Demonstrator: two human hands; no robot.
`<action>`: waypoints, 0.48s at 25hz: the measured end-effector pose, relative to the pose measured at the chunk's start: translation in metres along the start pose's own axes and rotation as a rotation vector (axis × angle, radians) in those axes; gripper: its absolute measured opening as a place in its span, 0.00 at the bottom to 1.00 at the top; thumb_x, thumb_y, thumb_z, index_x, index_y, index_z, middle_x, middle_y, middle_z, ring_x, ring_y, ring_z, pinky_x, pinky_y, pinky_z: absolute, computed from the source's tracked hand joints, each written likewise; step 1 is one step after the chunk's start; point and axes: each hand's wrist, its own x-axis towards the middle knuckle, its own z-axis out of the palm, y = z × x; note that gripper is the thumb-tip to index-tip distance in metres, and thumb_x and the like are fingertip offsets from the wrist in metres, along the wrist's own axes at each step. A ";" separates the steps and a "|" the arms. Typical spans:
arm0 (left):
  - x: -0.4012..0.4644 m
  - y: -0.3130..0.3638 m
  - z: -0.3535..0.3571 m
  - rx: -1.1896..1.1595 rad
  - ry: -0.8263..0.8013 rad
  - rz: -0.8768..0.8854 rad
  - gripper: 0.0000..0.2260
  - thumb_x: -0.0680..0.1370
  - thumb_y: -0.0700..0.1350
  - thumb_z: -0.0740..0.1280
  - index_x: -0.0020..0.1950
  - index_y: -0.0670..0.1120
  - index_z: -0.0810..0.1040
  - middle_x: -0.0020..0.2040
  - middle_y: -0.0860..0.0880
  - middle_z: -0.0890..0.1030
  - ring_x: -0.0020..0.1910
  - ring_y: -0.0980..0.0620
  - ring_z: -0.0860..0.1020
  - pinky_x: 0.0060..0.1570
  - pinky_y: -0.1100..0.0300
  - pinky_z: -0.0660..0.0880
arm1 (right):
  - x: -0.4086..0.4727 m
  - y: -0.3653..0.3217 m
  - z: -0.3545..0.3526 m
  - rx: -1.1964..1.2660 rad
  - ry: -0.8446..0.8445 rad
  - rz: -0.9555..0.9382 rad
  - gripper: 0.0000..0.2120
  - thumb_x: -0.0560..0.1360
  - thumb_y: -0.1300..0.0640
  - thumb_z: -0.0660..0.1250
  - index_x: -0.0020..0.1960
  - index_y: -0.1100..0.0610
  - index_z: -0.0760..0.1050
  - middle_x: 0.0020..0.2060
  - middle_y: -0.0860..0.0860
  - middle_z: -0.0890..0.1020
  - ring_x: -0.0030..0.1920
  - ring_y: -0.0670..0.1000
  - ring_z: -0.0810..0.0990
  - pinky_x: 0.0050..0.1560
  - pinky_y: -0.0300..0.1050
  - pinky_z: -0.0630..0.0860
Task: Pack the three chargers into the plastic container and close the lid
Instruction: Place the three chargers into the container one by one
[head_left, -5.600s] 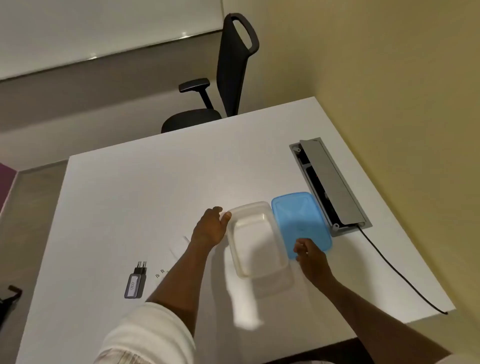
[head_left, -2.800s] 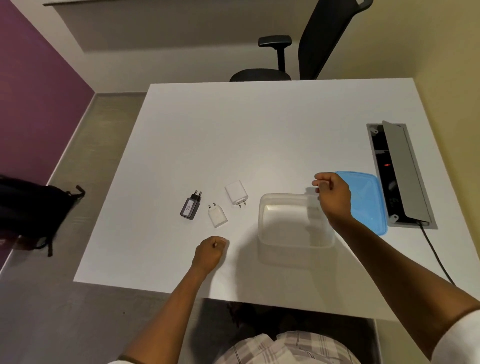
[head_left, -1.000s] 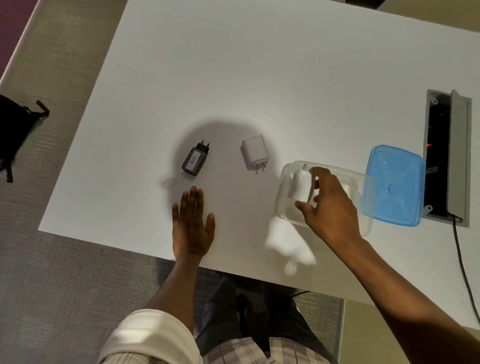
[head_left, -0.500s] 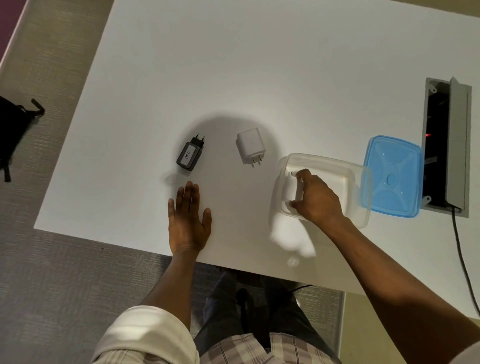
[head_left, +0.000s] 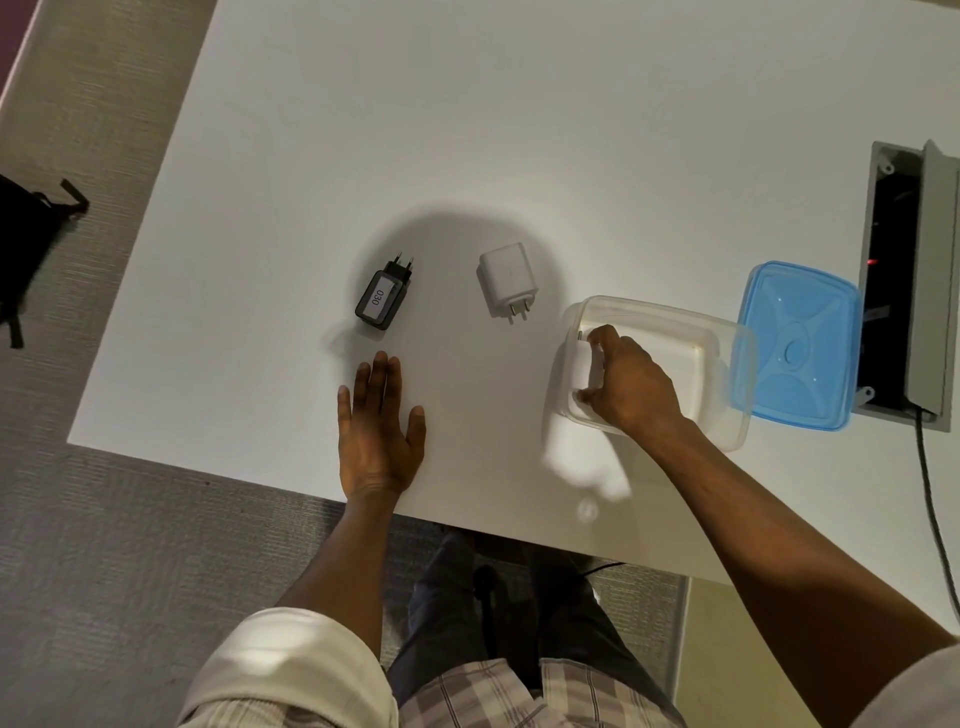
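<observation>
A clear plastic container (head_left: 696, 332) stands open on the white table (head_left: 467, 130). My right hand (head_left: 626, 387) reaches into its left end, fingers closed around a small white charger (head_left: 583, 366) that rests low inside. Its blue lid (head_left: 797, 345) lies flat just right of the container. A larger white charger (head_left: 506, 278) lies on the table left of the container, prongs toward me. A black charger (head_left: 383, 297) with a white label lies further left. My left hand (head_left: 379, 431) rests flat on the table, palm down, fingers apart, just below the black charger.
A recessed cable box (head_left: 914, 280) with its flap raised sits at the table's right edge, and a black cable (head_left: 935, 499) runs from it. A black bag (head_left: 26, 239) lies on the floor to the left. The table's near edge runs just behind my left wrist.
My right hand has carried the small white charger from above the container's left rim down into the container. My left hand has stayed flat on the table.
</observation>
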 end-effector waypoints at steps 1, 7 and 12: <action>0.000 0.000 0.000 -0.003 0.001 0.001 0.31 0.81 0.56 0.50 0.82 0.49 0.47 0.83 0.50 0.51 0.82 0.50 0.49 0.80 0.45 0.48 | 0.000 0.000 0.001 0.000 0.004 -0.003 0.32 0.66 0.51 0.76 0.64 0.51 0.64 0.46 0.51 0.73 0.45 0.54 0.74 0.39 0.46 0.68; 0.000 0.000 0.000 -0.004 0.003 0.010 0.31 0.81 0.56 0.51 0.82 0.49 0.48 0.82 0.51 0.49 0.82 0.50 0.49 0.80 0.46 0.48 | -0.003 -0.003 0.000 0.007 -0.017 -0.011 0.32 0.67 0.52 0.76 0.66 0.51 0.64 0.50 0.54 0.76 0.50 0.58 0.77 0.40 0.47 0.70; -0.002 0.000 0.000 0.011 0.017 0.018 0.31 0.81 0.56 0.51 0.82 0.47 0.49 0.83 0.49 0.50 0.81 0.49 0.49 0.80 0.45 0.50 | -0.019 -0.017 -0.027 0.111 0.210 0.042 0.30 0.71 0.52 0.74 0.69 0.53 0.66 0.55 0.54 0.79 0.52 0.58 0.80 0.45 0.48 0.74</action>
